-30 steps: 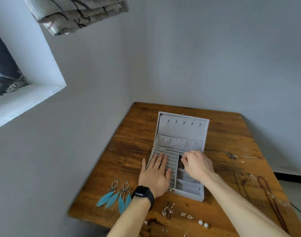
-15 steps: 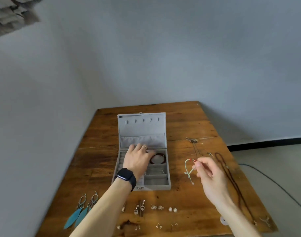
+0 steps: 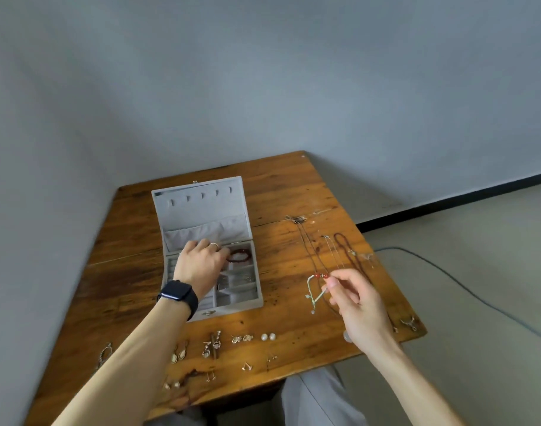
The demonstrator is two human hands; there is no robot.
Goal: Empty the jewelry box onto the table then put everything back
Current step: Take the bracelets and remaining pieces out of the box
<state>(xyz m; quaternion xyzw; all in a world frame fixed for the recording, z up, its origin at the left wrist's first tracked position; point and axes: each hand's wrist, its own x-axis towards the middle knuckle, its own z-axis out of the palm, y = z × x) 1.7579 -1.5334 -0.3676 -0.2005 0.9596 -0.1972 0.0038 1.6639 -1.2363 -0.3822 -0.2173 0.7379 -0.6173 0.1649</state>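
Pinches a pale-green cord bracelet (image 3: 308, 287) between thumb and forefinger of the right hand (image 3: 355, 299), remaining fingers loosely curled beneath, with loop and tail dangling just left of the fingertips above the table (image 3: 293, 195). Reaches with the left hand (image 3: 200, 265) into the open jewelry box (image 3: 201, 210), fingers curled down into the compartment ahead, with a dark red bead bracelet (image 3: 240, 260) just right of the fingertips. Touching it or merely beside it? Impossible to tell with the tips hidden. Appears midway through emptying, with the bead bracelet not yet out. Risks a snag on the right: several necklaces (image 3: 350, 253) spread directly beyond and beneath those pinching fingers, close enough for the dangling tail to catch a chain on the way down and drag it into a tangle. Risks a drop as well, given so light a pinch on a thin cord, with the table edge not far right of the wrist. On the left, risks sweeping the earrings (image 3: 215, 342) and pearl studs (image 3: 268, 336), laid out behind the fingers beside the forearm, off the near edge with one careless drop of the arm — or fumbling the bead bracelet by working both hands at once.
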